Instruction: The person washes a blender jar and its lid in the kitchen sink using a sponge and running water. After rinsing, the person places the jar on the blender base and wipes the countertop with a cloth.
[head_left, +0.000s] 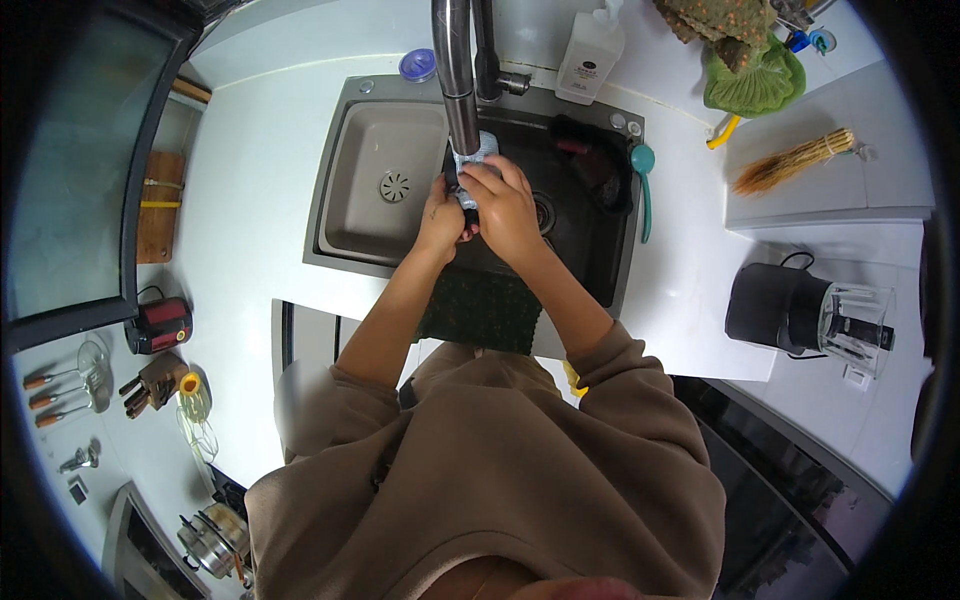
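Note:
Under the tip of the metal faucet (461, 90), my two hands meet over the divider of the double sink (375, 232). My right hand (504, 204) presses a light grey-blue cloth or scrubbing pad (487, 142) from above, fingers bent over it. On the other side, my left hand (441, 223) grips a small black object (471, 217) beneath the cloth. Fingers and cloth hide most of that object, so its kind is unclear. Whether water is running is hard to tell.
A black corner strainer (619, 199) with reddish items sits in the dark right basin. A teal spoon-shaped brush (645, 191) lies by the sink's right rim. Behind stand a white pump bottle (589, 64) and a purple-lidded round container (417, 66). A blender (802, 307) is further right.

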